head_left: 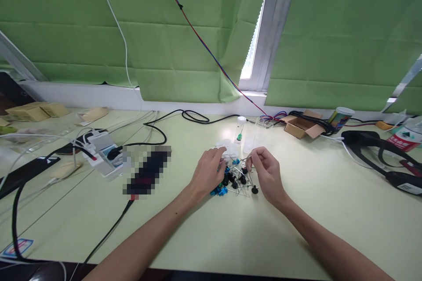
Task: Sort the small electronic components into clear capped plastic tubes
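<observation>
A loose heap of dispensing needles with black, blue and a few green hubs and long thin metal stems lies on the table. My left hand rests at the heap's left side, its fingers curled together over the edge. A speck of pink shows by its fingertips, but what they hold is hidden. On the right side, my right hand pinches a thin metal stem between thumb and forefinger. A black-hubbed needle is just below those fingers. Clear plastic containers stand right behind the heap, partly covered by my left hand.
Behind the heap stands a small white-capped bottle with a green-hubbed needle. An opened cardboard box, a can and a black headset-like frame are to the right. Left are a power strip, a pixelated dark device and cables.
</observation>
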